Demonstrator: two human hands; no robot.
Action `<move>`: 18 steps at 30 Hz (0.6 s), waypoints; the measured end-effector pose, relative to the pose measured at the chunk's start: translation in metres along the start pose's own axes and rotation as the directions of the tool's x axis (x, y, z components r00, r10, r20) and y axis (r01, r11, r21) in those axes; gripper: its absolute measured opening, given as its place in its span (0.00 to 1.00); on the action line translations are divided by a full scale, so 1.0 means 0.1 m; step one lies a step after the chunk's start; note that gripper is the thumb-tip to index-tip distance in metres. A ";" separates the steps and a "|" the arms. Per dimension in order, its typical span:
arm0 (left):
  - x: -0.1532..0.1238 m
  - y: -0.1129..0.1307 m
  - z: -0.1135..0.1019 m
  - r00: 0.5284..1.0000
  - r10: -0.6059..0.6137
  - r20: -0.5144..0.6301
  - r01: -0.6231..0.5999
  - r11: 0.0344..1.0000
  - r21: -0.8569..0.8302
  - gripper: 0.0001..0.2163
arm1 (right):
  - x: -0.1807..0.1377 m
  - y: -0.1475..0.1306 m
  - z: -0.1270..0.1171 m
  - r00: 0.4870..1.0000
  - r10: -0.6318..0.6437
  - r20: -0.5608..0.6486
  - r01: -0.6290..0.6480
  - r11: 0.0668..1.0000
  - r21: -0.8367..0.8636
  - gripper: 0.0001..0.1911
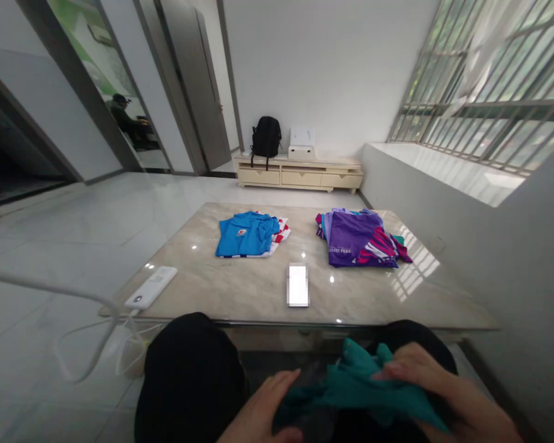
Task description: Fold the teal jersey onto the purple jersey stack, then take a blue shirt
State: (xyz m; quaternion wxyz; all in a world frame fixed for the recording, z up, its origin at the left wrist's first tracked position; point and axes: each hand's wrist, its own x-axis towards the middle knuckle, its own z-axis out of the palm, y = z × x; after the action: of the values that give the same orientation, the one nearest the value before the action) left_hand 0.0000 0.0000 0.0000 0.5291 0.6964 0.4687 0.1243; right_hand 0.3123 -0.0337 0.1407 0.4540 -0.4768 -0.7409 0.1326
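A teal cloth garment (pixel 362 381), crumpled and blurred in places, is stretched between my two hands above my lap. My right hand (pixel 427 381) is closed on its right part, with folds poking up beside the fingers. At the garment's darker left end, my left hand (pixel 270 409) has the cloth between its thumb and fingers. Beyond my knees, a blue shirt lies on a pile of folded clothes (pixel 247 235) at the table's left. A purple shirt with pink and white patterning tops another pile (pixel 357 240) at the right.
The marble-topped table (pixel 240 289) has its near edge just past my knees. A phone-shaped white rectangle (pixel 298 285) lies near its middle, and a white power bank (pixel 152 287) with a cable at its left. Behind are a low cabinet (pixel 300 177) and a black backpack (pixel 266 136). A person (pixel 127 120) sits beyond a doorway.
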 end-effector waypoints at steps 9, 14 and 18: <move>0.10 0.64 0.03 0.961 0.250 -0.122 -0.277 0.901 -0.334 0.08 | 0.06 -0.02 0.53 0.950 -0.059 0.306 -0.094 0.883 0.460 0.24; 0.09 0.49 0.05 0.854 0.446 -0.269 -0.472 0.881 -0.037 0.07 | -0.05 0.05 0.53 0.916 0.239 0.322 -0.372 0.808 0.457 0.28; 0.04 0.38 0.03 0.690 0.639 -0.341 -0.569 0.769 0.292 0.18 | -0.11 0.14 0.63 0.830 0.477 0.290 -0.558 0.711 0.428 0.28</move>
State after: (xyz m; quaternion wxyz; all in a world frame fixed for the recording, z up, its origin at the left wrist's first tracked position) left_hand 0.0240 0.0013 0.0300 0.2856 0.8085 0.3236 0.4000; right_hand 0.2719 -0.0204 0.0915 0.4446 -0.5204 -0.5510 0.4773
